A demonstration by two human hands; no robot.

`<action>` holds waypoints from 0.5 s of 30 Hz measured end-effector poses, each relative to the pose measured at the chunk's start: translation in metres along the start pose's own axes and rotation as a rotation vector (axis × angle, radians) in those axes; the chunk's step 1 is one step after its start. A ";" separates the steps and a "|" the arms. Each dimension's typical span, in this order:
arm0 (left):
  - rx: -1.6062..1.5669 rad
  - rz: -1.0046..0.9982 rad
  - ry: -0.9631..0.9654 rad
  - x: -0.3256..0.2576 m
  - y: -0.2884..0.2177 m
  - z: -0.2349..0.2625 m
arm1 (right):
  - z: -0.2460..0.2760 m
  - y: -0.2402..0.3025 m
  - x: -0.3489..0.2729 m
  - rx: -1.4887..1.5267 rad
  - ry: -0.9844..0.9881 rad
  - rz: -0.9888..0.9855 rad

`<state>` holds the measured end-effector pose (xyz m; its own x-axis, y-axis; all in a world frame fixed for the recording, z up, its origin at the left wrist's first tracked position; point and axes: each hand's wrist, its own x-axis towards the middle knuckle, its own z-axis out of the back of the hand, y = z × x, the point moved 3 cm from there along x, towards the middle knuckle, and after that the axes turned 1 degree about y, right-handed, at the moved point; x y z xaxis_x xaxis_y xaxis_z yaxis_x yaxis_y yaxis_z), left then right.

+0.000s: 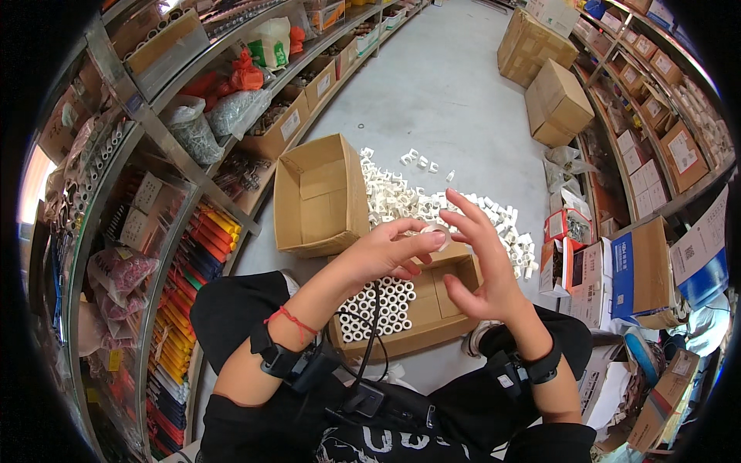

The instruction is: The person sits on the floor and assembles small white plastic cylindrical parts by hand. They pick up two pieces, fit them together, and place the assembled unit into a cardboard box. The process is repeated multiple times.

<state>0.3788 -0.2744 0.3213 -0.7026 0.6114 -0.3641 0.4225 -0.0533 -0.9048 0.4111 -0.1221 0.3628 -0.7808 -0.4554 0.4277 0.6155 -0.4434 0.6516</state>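
Note:
My left hand [384, 251] is closed, thumb and fingers pinching a small white plastic pipe fitting [437, 229] with a round end. My right hand [488, 266] is beside it, fingers spread and thumb apart, with nothing visible in its grip; its fingertips come close to the fitting, and I cannot tell whether they touch. Below both hands lies a shallow cardboard box [432, 333]. White round-ended fittings [378, 310] stand in tight rows in its left part, while bare cardboard shows on the right. Beyond it, a loose heap of white fittings [401, 197] covers the floor.
An open, deeper cardboard box [320, 193] stands at the left of the heap. Metal shelving [174, 147] with bags, boxes and coloured tubes lines the left side. On the right are open cartons [644, 266] and shelves, with large closed cartons [559, 100] farther off. A black cable [376, 324] hangs before the shallow box.

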 end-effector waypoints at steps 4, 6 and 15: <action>-0.024 -0.009 -0.027 -0.002 0.000 0.001 | -0.005 -0.014 -0.004 0.258 0.059 -0.297; -0.045 -0.120 -0.039 0.002 0.003 0.002 | -0.014 -0.023 -0.007 0.485 0.061 -0.448; 0.009 -0.266 -0.046 0.004 0.006 0.006 | -0.015 -0.024 -0.006 0.686 0.042 -0.522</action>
<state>0.3748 -0.2767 0.3131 -0.8133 0.5688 -0.1227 0.2144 0.0970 -0.9719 0.4025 -0.1206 0.3349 -0.9328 -0.3573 -0.0469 -0.0325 -0.0463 0.9984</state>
